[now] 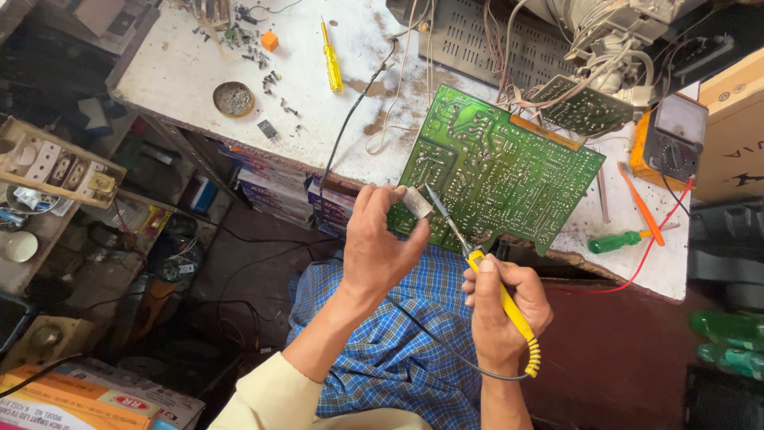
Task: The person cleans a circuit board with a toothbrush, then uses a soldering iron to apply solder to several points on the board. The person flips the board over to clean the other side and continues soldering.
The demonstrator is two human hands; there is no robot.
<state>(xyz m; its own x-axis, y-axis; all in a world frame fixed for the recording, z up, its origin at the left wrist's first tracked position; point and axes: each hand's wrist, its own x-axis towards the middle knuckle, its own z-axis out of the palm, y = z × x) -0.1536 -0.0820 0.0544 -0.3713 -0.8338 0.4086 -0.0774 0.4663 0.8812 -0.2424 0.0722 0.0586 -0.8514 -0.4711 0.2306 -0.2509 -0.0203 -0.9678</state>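
while my left hand (380,243) pinches a small white part (416,202) steady, my right hand (503,306) grips the yellow soldering iron (477,263), tip reaching the green circuit board (497,171).

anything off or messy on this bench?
Yes. The green circuit board sits askew and overhangs the bench edge, above the lap. Loose small parts are scattered near the round tin, and brown stains mark the worn top. The left hand pinches a small white component; the right hand holds a yellow soldering iron.

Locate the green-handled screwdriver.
Head view, right side: the green-handled screwdriver lies on the white bench near its front edge, just right of the green circuit board, beside an orange probe.
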